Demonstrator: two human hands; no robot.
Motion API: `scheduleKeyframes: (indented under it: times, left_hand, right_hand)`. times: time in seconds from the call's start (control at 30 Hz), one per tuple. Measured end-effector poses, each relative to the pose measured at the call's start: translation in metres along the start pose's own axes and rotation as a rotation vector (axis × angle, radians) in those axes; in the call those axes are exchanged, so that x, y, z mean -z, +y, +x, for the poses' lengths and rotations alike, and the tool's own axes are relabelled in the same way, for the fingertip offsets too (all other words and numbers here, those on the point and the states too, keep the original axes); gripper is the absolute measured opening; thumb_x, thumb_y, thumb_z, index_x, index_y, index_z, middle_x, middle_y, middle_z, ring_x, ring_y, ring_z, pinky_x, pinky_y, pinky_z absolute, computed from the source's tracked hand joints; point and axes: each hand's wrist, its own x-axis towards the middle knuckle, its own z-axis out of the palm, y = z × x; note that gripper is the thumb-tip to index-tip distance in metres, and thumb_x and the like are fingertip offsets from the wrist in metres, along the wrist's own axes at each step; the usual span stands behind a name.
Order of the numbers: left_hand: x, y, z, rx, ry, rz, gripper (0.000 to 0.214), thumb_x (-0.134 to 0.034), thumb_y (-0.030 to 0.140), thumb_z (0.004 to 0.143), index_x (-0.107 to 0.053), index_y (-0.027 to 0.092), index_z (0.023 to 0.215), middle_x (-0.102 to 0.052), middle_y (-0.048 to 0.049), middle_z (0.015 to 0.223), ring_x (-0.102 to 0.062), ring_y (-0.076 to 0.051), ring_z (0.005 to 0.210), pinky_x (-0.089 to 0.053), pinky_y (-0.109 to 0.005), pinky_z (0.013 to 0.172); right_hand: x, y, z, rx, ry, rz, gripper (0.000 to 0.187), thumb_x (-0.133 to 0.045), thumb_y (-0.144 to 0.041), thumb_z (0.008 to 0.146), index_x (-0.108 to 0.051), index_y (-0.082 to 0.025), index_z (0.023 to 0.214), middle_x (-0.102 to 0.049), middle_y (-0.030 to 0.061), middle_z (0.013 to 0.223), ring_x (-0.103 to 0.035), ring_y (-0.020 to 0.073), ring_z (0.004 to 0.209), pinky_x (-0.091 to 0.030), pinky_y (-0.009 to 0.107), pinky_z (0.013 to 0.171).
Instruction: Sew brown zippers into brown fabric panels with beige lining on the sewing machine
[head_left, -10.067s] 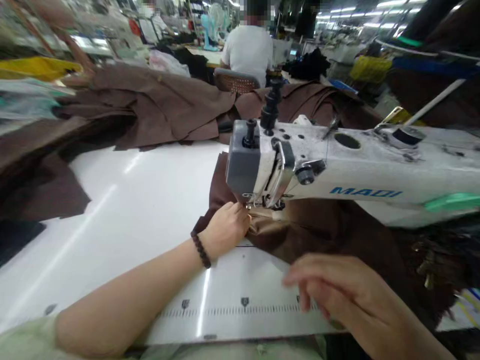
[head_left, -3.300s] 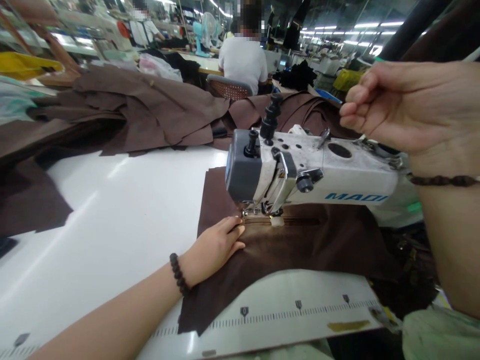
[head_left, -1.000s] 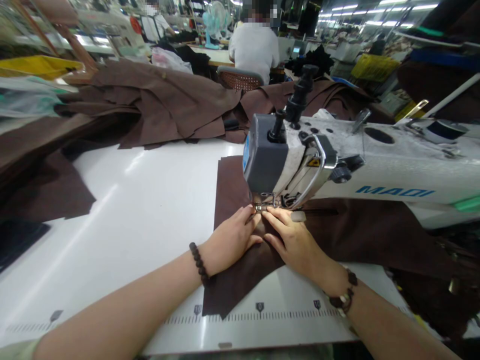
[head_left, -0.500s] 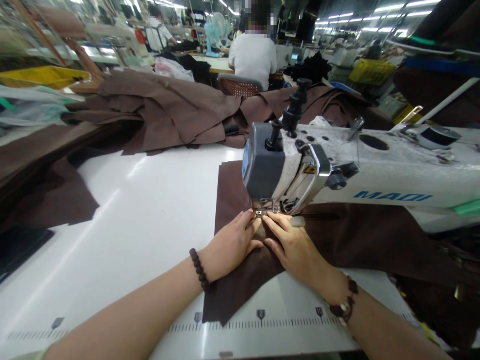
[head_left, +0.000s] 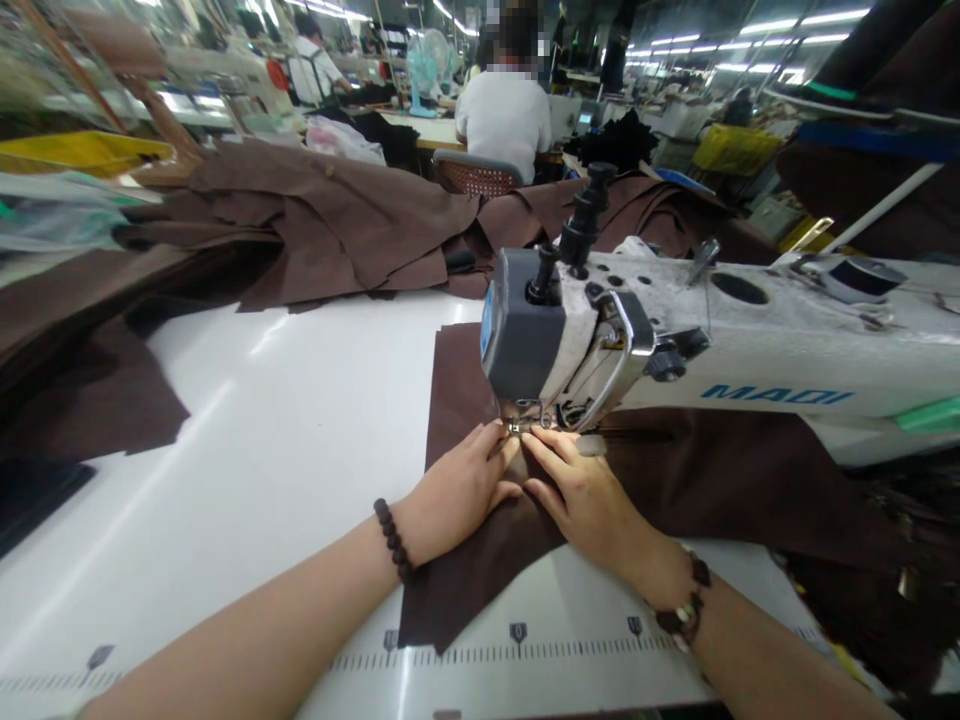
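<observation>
A brown fabric piece [head_left: 457, 385] lies flat on the white table under the head of a white sewing machine [head_left: 720, 340]. My left hand [head_left: 461, 485] rests on the fabric just left of the presser foot [head_left: 525, 425], fingers stretched forward and pressing the cloth down. My right hand [head_left: 585, 490] lies on the fabric beside it, fingers extended, its fingertips touching the cloth right at the foot. Both wrists wear bead bracelets. The needle itself is hidden behind the foot and my fingertips.
A heap of brown fabric pieces [head_left: 330, 215] lies across the back of the white table [head_left: 277, 430]. A printed ruler scale [head_left: 517, 640] runs along the near edge. A person in a white shirt [head_left: 504, 118] sits at another station beyond.
Over the ten seconds my right hand came down from the machine's right end onto the fabric beside my left hand. In the last second both hands stayed at the foot, barely shifting.
</observation>
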Motion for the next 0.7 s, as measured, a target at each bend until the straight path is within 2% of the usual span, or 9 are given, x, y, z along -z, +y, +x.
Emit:
scheduleKeyframes:
  times: [0.17, 0.33, 0.7]
  left_hand:
    - [0.0018, -0.0003, 0.0000, -0.009, -0.015, 0.029, 0.044, -0.057, 0.028, 0.085, -0.044, 0.005, 0.120, -0.047, -0.0167, 0.119, -0.049, -0.026, 0.113, -0.041, -0.037, 0.098]
    - [0.0019, -0.0020, 0.0019, -0.028, -0.021, 0.067, 0.040, -0.053, 0.028, 0.087, -0.044, 0.009, 0.121, -0.047, -0.0157, 0.120, -0.046, -0.026, 0.117, -0.041, -0.039, 0.099]
    - [0.0039, -0.0038, 0.0066, -0.067, -0.038, 0.120, 0.035, -0.051, 0.028, 0.089, -0.046, 0.011, 0.119, -0.051, -0.0123, 0.114, -0.043, -0.025, 0.118, -0.040, -0.038, 0.099]
  right_hand:
    - [-0.0002, 0.0002, 0.0003, 0.006, 0.006, -0.009, 0.042, -0.041, -0.027, 0.089, -0.042, -0.018, 0.131, -0.044, 0.0059, 0.134, -0.039, 0.0251, 0.122, -0.033, 0.052, 0.103]
    - [-0.0008, 0.0011, 0.0023, 0.006, 0.019, -0.004, 0.041, -0.041, -0.027, 0.089, -0.044, -0.018, 0.129, -0.045, 0.0079, 0.132, -0.042, 0.0250, 0.120, -0.035, 0.052, 0.101]
    - [-0.0022, 0.0034, 0.0062, -0.010, 0.019, -0.005, 0.042, -0.041, -0.027, 0.089, -0.042, -0.019, 0.130, -0.047, 0.0087, 0.130, -0.047, 0.0247, 0.114, -0.037, 0.050, 0.099]
